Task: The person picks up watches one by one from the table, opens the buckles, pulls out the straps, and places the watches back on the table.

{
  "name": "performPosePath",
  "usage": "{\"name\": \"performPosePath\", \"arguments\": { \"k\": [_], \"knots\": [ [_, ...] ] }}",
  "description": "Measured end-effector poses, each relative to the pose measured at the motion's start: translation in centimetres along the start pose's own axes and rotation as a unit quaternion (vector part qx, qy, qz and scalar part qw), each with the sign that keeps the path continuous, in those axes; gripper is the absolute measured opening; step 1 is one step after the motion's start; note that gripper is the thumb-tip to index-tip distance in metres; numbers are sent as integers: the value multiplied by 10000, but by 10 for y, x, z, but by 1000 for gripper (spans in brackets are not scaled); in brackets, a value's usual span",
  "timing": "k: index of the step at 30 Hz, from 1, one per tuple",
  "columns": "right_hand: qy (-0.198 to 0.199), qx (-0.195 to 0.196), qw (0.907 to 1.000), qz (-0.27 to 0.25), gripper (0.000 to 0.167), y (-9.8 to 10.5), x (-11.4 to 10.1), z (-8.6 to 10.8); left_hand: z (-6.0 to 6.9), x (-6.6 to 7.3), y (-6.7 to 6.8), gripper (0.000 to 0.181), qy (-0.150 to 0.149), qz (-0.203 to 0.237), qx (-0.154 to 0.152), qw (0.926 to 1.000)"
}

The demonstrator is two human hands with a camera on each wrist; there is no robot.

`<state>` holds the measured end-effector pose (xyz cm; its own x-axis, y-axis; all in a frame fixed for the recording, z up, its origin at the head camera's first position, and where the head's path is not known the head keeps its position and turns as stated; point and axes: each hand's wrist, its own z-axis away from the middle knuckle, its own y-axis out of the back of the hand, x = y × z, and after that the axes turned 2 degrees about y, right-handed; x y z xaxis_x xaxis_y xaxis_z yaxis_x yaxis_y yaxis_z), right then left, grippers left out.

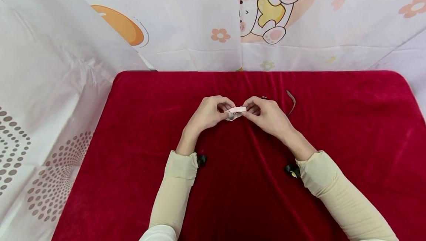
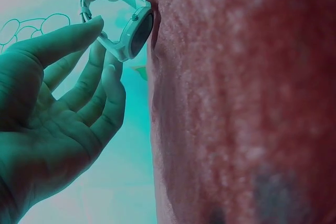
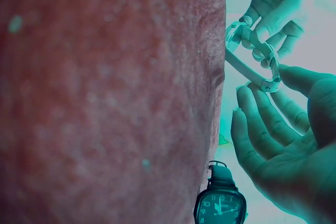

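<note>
A pale wristwatch (image 1: 237, 109) is held up between both hands above the red cloth, its strap joined in a loop. My left hand (image 1: 211, 111) pinches it with thumb and fingertips. In the left wrist view the watch's round case (image 2: 137, 32) hangs beside those fingertips, its face turned away from the hand. On the opposite side, my right hand (image 1: 267, 113) pinches the strap near the buckle (image 3: 270, 85). A second watch, dark with a squarish numbered dial (image 3: 220, 205), lies near the right hand. From the head view its strap (image 1: 293, 100) shows, while that hand hides most of the rest.
Red velvet-like cloth (image 1: 133, 141) covers the table. White curtains (image 1: 186, 19) with cartoon prints hang behind it and along the left side. Small dark devices sit at the left wrist (image 1: 201, 160) and right wrist (image 1: 293, 170).
</note>
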<state>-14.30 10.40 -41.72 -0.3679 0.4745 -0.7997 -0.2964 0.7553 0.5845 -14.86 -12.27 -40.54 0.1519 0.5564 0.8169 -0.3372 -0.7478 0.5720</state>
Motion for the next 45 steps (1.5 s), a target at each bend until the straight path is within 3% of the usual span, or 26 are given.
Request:
{"name": "performPosePath", "arguments": {
  "k": [18,31,45],
  "knots": [
    [257,92,9996,-4,8,-1,0,0,1,2,-2,16,-126,133,-34,9998],
    [180,165,9993,-299,10,-2,-2,1,1,3,-3,9,-481,116,71,9987],
    [170,107,9980,-592,7,-1,-3,0,0,1,-3,11,-503,103,-38,9987]
  ]
}}
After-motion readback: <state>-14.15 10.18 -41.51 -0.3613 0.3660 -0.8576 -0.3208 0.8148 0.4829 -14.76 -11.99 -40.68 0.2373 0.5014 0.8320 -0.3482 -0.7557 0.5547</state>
